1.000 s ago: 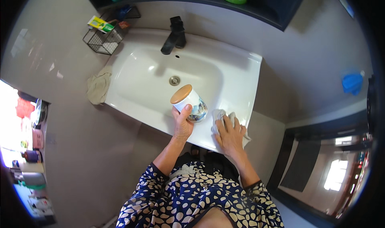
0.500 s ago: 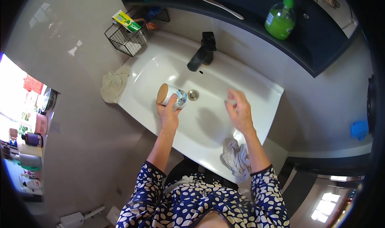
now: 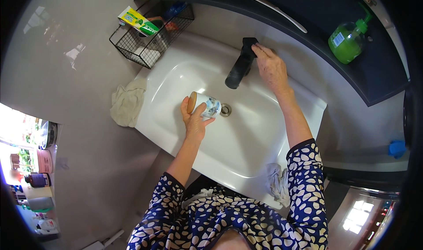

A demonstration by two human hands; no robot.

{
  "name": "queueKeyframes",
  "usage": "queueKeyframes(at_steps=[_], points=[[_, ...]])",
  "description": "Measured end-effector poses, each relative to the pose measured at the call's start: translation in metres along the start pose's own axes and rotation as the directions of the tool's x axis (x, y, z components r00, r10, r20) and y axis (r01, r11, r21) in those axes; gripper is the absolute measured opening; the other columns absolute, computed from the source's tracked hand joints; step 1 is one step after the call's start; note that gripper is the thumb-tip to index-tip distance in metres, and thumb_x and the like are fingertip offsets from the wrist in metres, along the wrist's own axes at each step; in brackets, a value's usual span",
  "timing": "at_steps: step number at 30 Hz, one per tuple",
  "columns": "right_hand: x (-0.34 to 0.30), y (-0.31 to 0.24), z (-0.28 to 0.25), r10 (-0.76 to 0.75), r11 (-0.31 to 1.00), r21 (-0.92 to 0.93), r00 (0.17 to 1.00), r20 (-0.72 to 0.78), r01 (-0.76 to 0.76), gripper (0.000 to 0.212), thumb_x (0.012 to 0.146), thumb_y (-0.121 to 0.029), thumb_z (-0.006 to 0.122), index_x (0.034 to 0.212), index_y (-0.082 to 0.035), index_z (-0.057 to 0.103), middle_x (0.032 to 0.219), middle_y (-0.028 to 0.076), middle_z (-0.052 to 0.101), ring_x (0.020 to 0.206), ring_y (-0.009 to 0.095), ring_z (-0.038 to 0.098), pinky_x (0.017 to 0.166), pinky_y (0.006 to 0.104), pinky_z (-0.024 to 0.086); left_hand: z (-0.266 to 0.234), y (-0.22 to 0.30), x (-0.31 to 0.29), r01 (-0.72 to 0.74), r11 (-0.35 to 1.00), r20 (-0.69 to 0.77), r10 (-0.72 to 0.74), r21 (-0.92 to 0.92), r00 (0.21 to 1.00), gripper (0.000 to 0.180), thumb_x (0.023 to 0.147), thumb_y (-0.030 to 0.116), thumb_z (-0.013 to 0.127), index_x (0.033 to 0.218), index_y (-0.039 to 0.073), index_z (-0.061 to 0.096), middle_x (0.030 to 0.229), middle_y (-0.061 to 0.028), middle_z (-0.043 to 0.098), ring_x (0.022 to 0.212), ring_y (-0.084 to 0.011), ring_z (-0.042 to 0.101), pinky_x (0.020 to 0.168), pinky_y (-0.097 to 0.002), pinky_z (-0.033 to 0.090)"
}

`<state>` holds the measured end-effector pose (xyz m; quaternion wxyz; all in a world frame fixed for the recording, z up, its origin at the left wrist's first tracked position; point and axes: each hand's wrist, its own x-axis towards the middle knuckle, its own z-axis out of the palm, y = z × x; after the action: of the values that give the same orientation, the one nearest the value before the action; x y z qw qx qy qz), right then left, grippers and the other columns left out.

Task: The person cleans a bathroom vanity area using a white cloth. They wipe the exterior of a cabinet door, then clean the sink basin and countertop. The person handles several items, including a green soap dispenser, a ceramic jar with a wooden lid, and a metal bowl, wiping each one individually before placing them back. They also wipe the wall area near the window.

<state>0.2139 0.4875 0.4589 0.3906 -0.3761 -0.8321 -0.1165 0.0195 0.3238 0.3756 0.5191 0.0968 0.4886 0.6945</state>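
A white jar (image 3: pixel 211 104) with a bluish picture and a wood-coloured lid (image 3: pixel 192 102) lies on its side in my left hand (image 3: pixel 194 124), my fingers and thumb closed around it. It is held over the white sink (image 3: pixel 246 162), beside the metal drain (image 3: pixel 225 110). My right hand (image 3: pixel 272 69) reaches to the black faucet (image 3: pixel 239 69) at the back of the sink. Its fingertips are on the handle at the top, fingers close together; the thumb is mostly hidden. No running water shows under the spout.
Grey cloths lie on the sink's left edge (image 3: pixel 128 102) and front right edge (image 3: pixel 278 186). A black wire basket (image 3: pixel 136 56) holds a yellow-green box (image 3: pixel 139 21). The dark shelf (image 3: pixel 308 43) overhangs the back, with a green soap bottle (image 3: pixel 347 43) and a toothbrush-like white stick (image 3: pixel 277 12).
My right hand has moved from above the basin up to the faucet handle. The view has shifted; my left hand still holds the jar over the sink.
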Motion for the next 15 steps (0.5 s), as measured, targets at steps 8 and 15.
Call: queueKeyframes(at_steps=[8,15], points=[[-0.047,-0.013,-0.005,0.653,0.632,0.572,0.756,-0.03,-0.523,0.023,0.087,-0.003,0.054,0.109,-0.002,0.06,0.105,0.006,0.063,0.1,0.023,0.06,0.082,0.0335,0.049,0.002,-0.016,0.019,0.022,0.997,0.027,-0.021,-0.068,0.999,0.077,0.08,0.01,0.065,0.14,0.01,0.017,0.128,-0.0166,0.039,0.119,-0.0363,0.044,0.092,-0.0636,0.04],[-0.146,-0.073,0.05,0.652,-0.3,0.695,0.392,0.649,-0.653,0.03,0.092,-0.023,0.047,0.114,-0.006,0.06,0.104,0.004,0.06,0.098,0.015,0.053,0.08,0.0308,0.045,0.01,-0.041,0.025,0.112,0.987,0.089,-0.102,-0.111,0.991,0.064,0.081,0.009,0.066,0.132,0.009,0.026,0.125,-0.0161,0.042,0.116,-0.0349,0.047,0.093,-0.0622,0.041]])
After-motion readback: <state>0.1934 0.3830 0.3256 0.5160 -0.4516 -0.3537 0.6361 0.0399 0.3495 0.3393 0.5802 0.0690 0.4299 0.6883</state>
